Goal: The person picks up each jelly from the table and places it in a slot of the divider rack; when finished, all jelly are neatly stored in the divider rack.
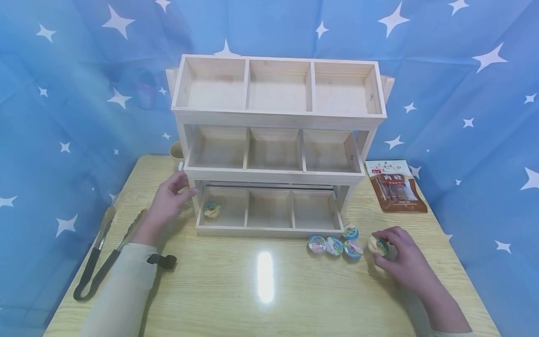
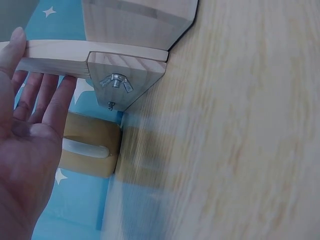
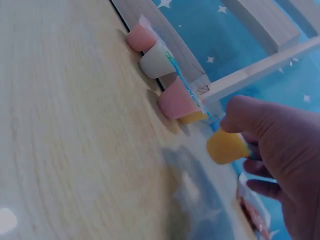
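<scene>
A pale wooden three-tier shelf (image 1: 269, 175) stands at the back of the table, each tier split into compartments. My left hand (image 1: 171, 196) holds its left side frame, thumb on one side and fingers on the other, as the wooden leg (image 2: 55, 50) in the left wrist view shows. My right hand (image 1: 402, 255) pinches a yellow jelly cup (image 3: 226, 146) between thumb and fingers, just above the table. To its left, several jelly cups (image 1: 334, 245) with printed lids stand by the shelf's front right corner. Another jelly cup (image 1: 212, 209) sits in the bottom-left compartment.
Black-handled tongs (image 1: 101, 262) lie on the left of the table. A tan cup-like container (image 2: 90, 140) with a pale handle stands behind the shelf's left side. A brown snack packet (image 1: 396, 187) lies at the back right. A starred blue curtain (image 1: 476, 135) surrounds the table.
</scene>
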`<control>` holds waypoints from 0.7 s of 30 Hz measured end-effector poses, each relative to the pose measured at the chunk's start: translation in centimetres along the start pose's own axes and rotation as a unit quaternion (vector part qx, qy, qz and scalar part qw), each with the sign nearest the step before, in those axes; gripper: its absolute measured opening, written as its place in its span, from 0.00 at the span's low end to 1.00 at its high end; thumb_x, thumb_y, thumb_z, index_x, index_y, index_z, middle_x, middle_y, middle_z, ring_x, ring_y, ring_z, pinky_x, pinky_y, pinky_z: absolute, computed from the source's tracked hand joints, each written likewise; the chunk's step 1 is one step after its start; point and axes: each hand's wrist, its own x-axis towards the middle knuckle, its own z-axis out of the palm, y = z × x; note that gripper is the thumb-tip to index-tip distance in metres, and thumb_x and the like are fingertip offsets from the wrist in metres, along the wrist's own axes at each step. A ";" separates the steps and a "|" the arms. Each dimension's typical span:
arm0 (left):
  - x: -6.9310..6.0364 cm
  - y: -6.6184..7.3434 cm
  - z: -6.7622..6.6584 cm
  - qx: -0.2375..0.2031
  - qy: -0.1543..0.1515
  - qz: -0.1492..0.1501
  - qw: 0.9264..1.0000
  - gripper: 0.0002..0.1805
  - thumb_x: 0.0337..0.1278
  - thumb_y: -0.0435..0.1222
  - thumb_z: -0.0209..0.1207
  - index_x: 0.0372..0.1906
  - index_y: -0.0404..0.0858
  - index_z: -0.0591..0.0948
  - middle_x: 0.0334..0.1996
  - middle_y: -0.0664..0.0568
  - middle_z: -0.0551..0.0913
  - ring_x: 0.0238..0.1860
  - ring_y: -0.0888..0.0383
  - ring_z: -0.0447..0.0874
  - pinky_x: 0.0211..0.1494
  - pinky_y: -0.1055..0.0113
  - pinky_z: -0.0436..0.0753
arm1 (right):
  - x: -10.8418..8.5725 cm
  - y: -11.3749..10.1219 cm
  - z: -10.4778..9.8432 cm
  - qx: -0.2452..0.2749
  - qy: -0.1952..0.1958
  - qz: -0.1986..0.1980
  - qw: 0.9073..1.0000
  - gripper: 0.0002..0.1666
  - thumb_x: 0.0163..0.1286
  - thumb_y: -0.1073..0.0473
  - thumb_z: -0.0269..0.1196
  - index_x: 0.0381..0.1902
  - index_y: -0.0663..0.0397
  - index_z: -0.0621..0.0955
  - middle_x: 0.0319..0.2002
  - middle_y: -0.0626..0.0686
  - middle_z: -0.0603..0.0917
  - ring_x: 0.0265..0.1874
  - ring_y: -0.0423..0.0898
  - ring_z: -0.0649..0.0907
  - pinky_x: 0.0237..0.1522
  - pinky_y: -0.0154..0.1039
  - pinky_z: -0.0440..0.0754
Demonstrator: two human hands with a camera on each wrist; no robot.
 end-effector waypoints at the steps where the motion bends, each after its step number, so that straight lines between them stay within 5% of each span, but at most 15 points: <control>1: 0.0 -0.1 0.0 0.000 -0.001 0.002 1.000 0.29 0.77 0.32 0.68 0.77 0.41 0.77 0.62 0.42 0.86 0.61 0.55 0.84 0.60 0.70 0.88 | 0.1 -0.1 -0.1 0.003 0.012 -0.005 1.000 0.32 0.52 0.71 0.83 0.57 0.57 0.87 0.49 0.49 0.83 0.51 0.36 0.74 0.56 0.18 0.67; 10: -0.1 -0.2 -0.1 -0.001 -0.003 0.000 1.000 0.30 0.77 0.32 0.68 0.78 0.41 0.76 0.62 0.46 0.86 0.63 0.50 0.83 0.60 0.70 0.88 | 2.0 -2.5 0.0 0.027 0.097 -0.024 0.995 0.32 0.49 0.76 0.79 0.55 0.62 0.87 0.50 0.53 0.81 0.54 0.38 0.74 0.60 0.17 0.64; 21: 0.1 -0.6 -0.2 0.001 -0.008 0.002 1.000 0.29 0.77 0.33 0.69 0.78 0.42 0.76 0.65 0.37 0.84 0.65 0.47 0.82 0.61 0.70 0.87 | 5.9 -6.8 1.6 0.062 0.039 -0.025 0.997 0.33 0.51 0.74 0.78 0.57 0.57 0.87 0.52 0.50 0.82 0.53 0.45 0.77 0.54 0.35 0.76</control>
